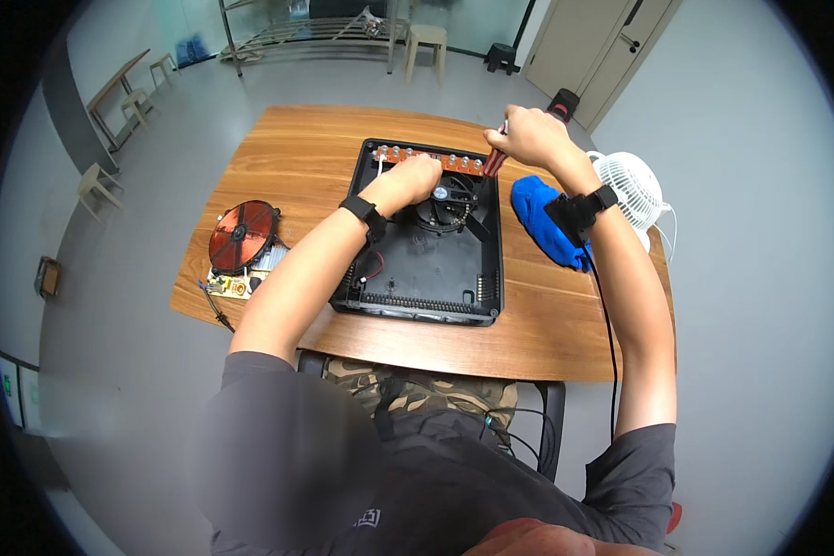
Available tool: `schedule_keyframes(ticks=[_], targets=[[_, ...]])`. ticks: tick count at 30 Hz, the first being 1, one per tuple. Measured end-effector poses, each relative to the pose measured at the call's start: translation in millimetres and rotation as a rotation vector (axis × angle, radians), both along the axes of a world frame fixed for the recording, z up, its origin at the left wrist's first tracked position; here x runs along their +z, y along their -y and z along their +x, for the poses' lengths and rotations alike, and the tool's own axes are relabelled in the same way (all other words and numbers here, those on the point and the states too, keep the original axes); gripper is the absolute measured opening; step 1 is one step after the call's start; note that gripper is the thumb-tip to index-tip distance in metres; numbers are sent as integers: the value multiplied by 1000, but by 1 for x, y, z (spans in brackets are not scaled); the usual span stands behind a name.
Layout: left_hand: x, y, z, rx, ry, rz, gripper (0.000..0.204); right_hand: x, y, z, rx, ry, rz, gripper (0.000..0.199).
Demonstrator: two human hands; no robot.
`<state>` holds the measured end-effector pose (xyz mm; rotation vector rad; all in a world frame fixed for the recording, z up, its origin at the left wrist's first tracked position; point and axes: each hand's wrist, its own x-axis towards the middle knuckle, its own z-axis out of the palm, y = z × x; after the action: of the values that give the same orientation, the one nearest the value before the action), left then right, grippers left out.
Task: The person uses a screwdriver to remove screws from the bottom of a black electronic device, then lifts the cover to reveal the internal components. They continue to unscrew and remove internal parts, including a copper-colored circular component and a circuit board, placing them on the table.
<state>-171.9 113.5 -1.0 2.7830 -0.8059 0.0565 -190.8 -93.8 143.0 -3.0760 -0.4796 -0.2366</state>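
A black, shallow appliance housing (pixel 426 264) lies open on the table, with a round cooling fan (pixel 445 208) inside it. Along its far edge runs an orange circuit strip (pixel 463 165) bearing several silvery round parts. My left hand (pixel 415 179) is closed at the middle of that strip, its fingertips hidden, so what they hold cannot be made out. Above the housing's far right corner, my right hand (pixel 536 137) grips a red-and-black tool (pixel 494 165). The tool slants down toward the strip's right end; its exact kind is unclear.
Left on the wooden table (pixel 292 139) are a copper-coloured coil disc (pixel 244 236) and a yellowish circuit board (pixel 234 284) with wires. A blue cloth (pixel 542 222) and a white fan (pixel 630 190) sit at the right. A black cable (pixel 607 324) hangs from my right wrist.
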Motion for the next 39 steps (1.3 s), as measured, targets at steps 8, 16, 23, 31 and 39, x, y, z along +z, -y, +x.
schedule_keyframes(ticks=[8, 16, 23, 31, 39], targets=[[-1, 1, -2, -26, 38, 5, 8, 0, -2, -5, 103, -10, -25, 59], [-5, 2, 5, -18, 9, 35, 9, -6, -2, 3, -13, 61, -31, 53], [3, 2, 1, -80, -38, 51, 12, -11, 1, 1, 57, 115, -20, 50], [-6, 1, 6, -54, 14, 8, 11, -10, 6, 3, 22, 100, -47, 57], [-9, -2, 9, -66, 12, 27, 14, 1, -4, -10, -54, 22, -57, 48]])
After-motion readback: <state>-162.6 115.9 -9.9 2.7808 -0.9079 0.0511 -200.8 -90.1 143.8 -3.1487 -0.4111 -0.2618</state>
